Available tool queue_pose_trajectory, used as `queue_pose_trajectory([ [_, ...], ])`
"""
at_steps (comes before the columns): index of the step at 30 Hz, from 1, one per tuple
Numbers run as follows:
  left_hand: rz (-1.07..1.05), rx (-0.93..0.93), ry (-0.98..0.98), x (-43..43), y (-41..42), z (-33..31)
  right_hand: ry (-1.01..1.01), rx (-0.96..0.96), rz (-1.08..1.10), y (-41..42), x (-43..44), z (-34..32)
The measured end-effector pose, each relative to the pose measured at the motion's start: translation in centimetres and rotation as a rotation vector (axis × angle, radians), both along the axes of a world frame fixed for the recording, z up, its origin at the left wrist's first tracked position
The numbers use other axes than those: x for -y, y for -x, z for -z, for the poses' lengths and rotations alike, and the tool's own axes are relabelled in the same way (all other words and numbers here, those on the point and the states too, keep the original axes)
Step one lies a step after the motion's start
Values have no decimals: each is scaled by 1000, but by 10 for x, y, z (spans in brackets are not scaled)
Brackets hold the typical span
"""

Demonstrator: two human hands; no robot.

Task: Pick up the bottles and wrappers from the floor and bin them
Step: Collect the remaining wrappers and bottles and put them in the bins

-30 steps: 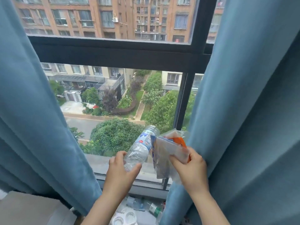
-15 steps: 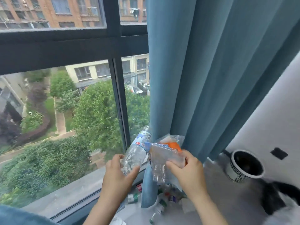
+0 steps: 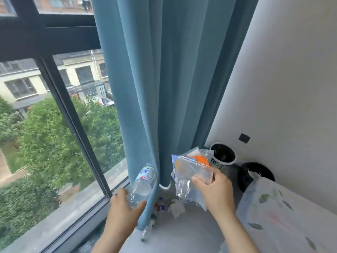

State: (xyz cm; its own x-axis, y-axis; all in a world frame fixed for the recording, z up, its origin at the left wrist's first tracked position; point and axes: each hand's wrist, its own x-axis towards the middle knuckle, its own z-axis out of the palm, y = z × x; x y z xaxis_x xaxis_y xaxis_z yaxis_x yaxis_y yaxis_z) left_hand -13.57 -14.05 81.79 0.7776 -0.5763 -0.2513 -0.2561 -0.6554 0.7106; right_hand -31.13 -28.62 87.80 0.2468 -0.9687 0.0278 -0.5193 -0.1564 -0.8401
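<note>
Clear plastic bottle [image 3: 144, 181] w/ a blue-white label sits in the left hand [image 3: 125, 207], centre-left of the head view. Fingers + thumb are curled round its lower end. The bottle tilts up and away, its right side against the edge of the blue curtain [image 3: 164, 88].

The right hand [image 3: 215, 192], centre-right, grips a bunch of wrappers [image 3: 193, 172]: clear crinkly bags w/ an orange-white pack among them. Thumb is on the near face, fingers wrapped behind. The bunch is up in the air, above the grey floor [image 3: 182, 234].

The bin [image 3: 222, 157], a white lattice basket w/ a dark inside, stands far right on the floor in the corner by the white wall, apart from both hands. A round black item [image 3: 255, 174] is just right of it; can't tell what it is.

More litter is on the floor at the curtain's foot. A small bottle [image 3: 161, 205] and a crumpled white tissue [image 3: 176, 209] lie between the two hands, and a green-capped bottle [image 3: 146, 232] lies nearer.

A leaf-print cover [image 3: 273, 216] fills the near right. A dark window frame [image 3: 73, 125] is at left, w/ trees + buildings outside.
</note>
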Motion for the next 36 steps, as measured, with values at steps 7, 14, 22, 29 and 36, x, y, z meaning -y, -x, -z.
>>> queue_pose_trajectory([
  [7, 230, 29, -101, 29, 62, -12, -56, 1, 78, 67, 10, 15],
  [14, 370, -16, -103, 63, 119, -13, -71, 24, 212, 136, 19, 20],
  [22, 497, 100, -68, 124, 166, -20, -53, -2, 388, 206, 26, 21],
  [29, 641, 160, -36, 170, 178, -17, -81, -30, 481, 222, 51, 40],
  [36, 693, 156, -13, 236, 158, -13, -98, -76, 506, 209, 109, 51],
])
